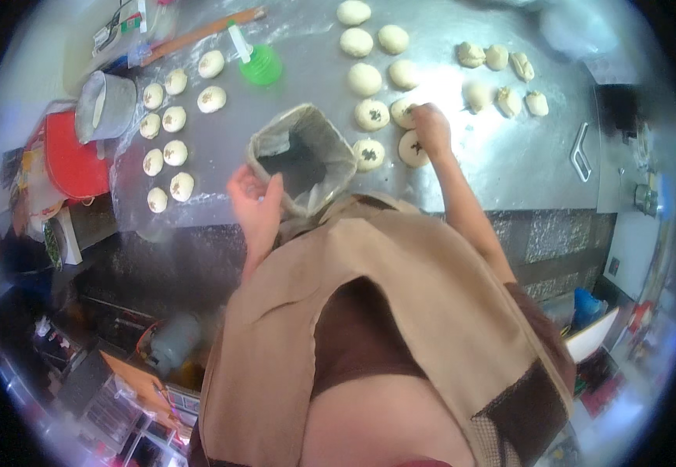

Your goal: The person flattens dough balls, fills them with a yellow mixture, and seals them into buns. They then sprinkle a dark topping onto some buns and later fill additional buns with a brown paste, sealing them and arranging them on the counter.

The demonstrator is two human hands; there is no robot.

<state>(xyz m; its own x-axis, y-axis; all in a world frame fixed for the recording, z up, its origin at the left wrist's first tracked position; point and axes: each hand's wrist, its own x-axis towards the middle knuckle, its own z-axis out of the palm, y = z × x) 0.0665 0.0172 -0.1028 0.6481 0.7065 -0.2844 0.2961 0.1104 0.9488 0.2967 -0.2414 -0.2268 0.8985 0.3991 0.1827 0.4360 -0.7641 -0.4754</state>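
My left hand (258,195) grips the near-left rim of an open bag (338,160) with rolled edges. Dark seeds (297,166) fill its bottom, probably black sesame. Over a round dough ball (401,112) my right hand (433,128) is bent down with its fingers together; the fingertips are partly hidden, and I cannot see whether they pinch any seeds. Just below it lies another dough ball (411,150) with a dark seed patch on top. Two more seeded dough balls (371,115) (369,154) sit between the bag and my right hand. Plain dough balls (364,80) continue up the table.
On the steel table (309,70), several dough balls with brown specks (174,119) lie left. Rougher dough pieces (509,102) are at right. A green spray bottle (260,64), a wooden rolling pin (204,35) and a metal pot (106,105) stand beyond. A metal handle (580,153) lies at right.
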